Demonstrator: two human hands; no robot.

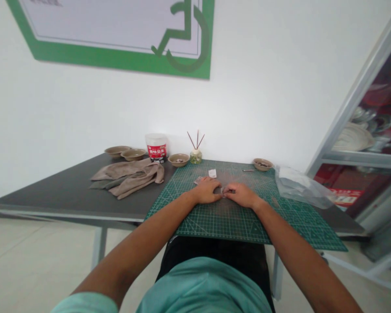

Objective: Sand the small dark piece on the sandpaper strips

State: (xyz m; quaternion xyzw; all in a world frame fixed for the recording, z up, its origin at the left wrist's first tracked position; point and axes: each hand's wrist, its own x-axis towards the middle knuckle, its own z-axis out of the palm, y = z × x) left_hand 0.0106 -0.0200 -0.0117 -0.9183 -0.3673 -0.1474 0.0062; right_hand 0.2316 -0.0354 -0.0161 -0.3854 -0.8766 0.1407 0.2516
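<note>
head | left hand (207,190), right hand (241,194) curled together, grip unclear | cutting mat (234,226) overhangs table edge (68,214)

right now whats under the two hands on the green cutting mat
The left hand and right hand rest on the green cutting mat, with a small pale object showing between them. Anything beneath the palms is covered and cannot be seen.

Left hand (207,190) and right hand (240,194) nearly touching on green cutting mat (244,228), tiny item (222,190) at fingertips, too small to tell. Tabletop (61,195) also has crumpled beige towel (130,177), red-labelled white tub (157,147), brown bowls (133,154); plastic bag (296,187) lies right of mat.
</note>
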